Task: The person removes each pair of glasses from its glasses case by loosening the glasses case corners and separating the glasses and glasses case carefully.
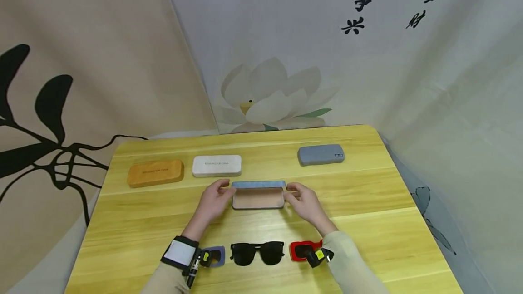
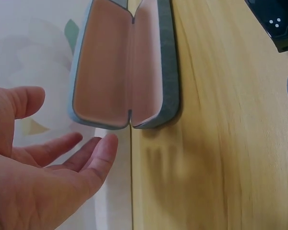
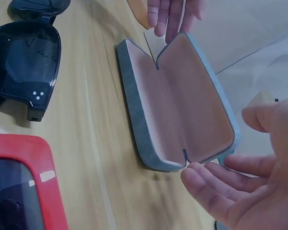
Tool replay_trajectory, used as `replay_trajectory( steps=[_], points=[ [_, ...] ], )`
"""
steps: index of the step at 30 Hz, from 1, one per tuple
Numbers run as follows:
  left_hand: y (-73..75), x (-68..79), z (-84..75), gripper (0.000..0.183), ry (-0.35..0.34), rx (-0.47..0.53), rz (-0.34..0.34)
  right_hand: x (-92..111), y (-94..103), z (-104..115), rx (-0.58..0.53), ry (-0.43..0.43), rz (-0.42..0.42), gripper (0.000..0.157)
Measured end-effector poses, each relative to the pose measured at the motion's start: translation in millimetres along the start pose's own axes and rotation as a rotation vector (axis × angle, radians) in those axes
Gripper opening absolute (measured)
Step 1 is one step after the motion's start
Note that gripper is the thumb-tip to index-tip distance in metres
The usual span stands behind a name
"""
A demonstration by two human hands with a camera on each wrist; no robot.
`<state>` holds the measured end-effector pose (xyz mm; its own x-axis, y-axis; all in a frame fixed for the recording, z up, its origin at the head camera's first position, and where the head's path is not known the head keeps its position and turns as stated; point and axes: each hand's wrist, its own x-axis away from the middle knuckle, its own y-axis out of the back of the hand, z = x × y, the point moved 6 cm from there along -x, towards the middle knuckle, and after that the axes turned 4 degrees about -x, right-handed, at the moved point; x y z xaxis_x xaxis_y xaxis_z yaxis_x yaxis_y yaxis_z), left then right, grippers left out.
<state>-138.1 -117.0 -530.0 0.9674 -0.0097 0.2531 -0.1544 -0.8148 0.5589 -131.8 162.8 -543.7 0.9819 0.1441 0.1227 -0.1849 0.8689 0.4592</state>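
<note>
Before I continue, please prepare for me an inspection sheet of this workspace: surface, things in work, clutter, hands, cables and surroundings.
Surface: table with yellowish wood grain.
Things in work: blue-grey glasses case, standing open, pink lining, nothing seen inside.
Clutter: black sunglasses at the near side, between purple sunglasses and red sunglasses, both partly hidden; farther back, orange case, white case and grey case, all closed.
Hands: left hand and right hand at opposite ends of the open case, neither gripping; light contact uncertain.
Cables: nothing seen.
Surroundings: cloth backdrop with printed flower and dark lettering.
</note>
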Motion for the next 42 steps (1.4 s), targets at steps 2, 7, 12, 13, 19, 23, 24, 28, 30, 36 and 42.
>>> replay_trajectory(
  steps=[2,7,12,13,19,23,24,28,30,36,42],
  points=[
    [-1.8,-2.3,1.9,0.054,0.016,0.005,0.002,-2,-0.9,-1,-0.009,-0.004,0.003,0.041],
    [-6.6,-7.1,5.3,0.057,0.061,0.03,0.016,-7,-4.5,-5,-0.044,-0.022,0.019,0.051],
    [-12.1,-10.0,7.2,0.059,0.069,0.028,0.032,-11,-8.2,-6,-0.094,-0.055,0.026,0.05],
    [-13.1,-10.2,7.3,0.059,0.07,0.03,0.034,-12,-8.9,-6,-0.106,-0.063,0.027,0.05],
    [-16.4,-11.2,8.0,0.061,0.07,0.023,0.037,-15,-14.7,-7,-0.2,-0.099,0.03,0.055],
    [-17.2,-11.0,8.7,0.061,0.082,-0.014,0.035,-18,-16.5,-8,-0.221,-0.111,0.02,0.056],
    [-17.8,-11.0,9.4,0.062,0.088,-0.024,0.035,-18,-16.5,-8,-0.225,-0.117,0.015,0.055],
    [-20.5,-11.5,12.0,0.061,0.107,-0.041,0.032,-20,-16.8,-10,-0.23,-0.138,0.004,0.055],
    [-21.2,-11.9,12.4,0.06,0.111,-0.041,0.022,-21,-17.2,-11,-0.231,-0.15,0.006,0.056],
    [-21.8,-12.3,6.4,0.062,0.102,-0.103,-0.017,-23,-18.4,-15,-0.222,-0.188,0.015,0.06],
    [-21.6,-12.2,3.2,0.059,0.108,-0.141,-0.049,-25,-19.0,-18,-0.262,-0.224,-0.001,0.054]
  ],
)
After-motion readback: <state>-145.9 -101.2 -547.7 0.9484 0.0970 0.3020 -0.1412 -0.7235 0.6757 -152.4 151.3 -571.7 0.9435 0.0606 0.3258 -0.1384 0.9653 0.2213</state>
